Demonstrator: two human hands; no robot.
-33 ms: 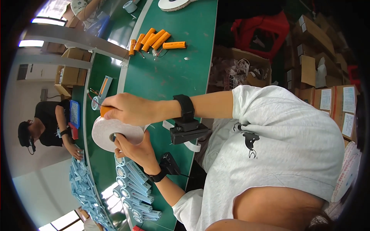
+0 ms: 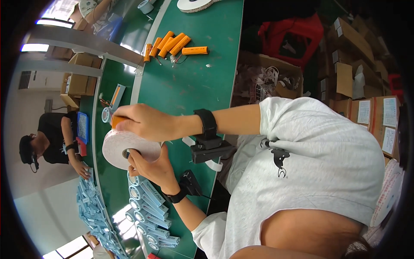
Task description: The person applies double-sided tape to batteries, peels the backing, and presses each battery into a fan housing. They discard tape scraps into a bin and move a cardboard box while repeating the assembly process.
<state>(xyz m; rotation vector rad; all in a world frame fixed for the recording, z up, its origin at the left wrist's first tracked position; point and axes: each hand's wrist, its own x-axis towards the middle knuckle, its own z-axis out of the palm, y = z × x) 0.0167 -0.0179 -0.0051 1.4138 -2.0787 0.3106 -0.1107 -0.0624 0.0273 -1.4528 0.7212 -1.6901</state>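
Observation:
A large roll of white tape (image 2: pixel 114 151) stands on the green bench. My left hand (image 2: pixel 151 170) grips it, some fingers in the core and the thumb at its edge. Above it in the picture, my right hand (image 2: pixel 144 123) is closed round an orange cylindrical battery (image 2: pixel 118 121), held against the rim of the roll. The hand hides most of the battery. Below the roll lie several light blue handheld-fan bodies (image 2: pixel 146 196) with round ends, in a row. Another blue fan body (image 2: pixel 115 98), with an orange battery inside and loose wires, lies beyond my right hand.
Several orange batteries (image 2: pixel 172 43) with wires lie on the green bench (image 2: pixel 189 86). A co-worker's hand (image 2: pixel 82 169) touches a heap of blue parts (image 2: pixel 92 211) across the metal rail. An open carton of scraps (image 2: pixel 267 82) and a red stool (image 2: pixel 302 39) stand beside the bench.
The co-worker's hand has shifted slightly over the blue parts. My hands, the tape roll and the battery stay almost where they were.

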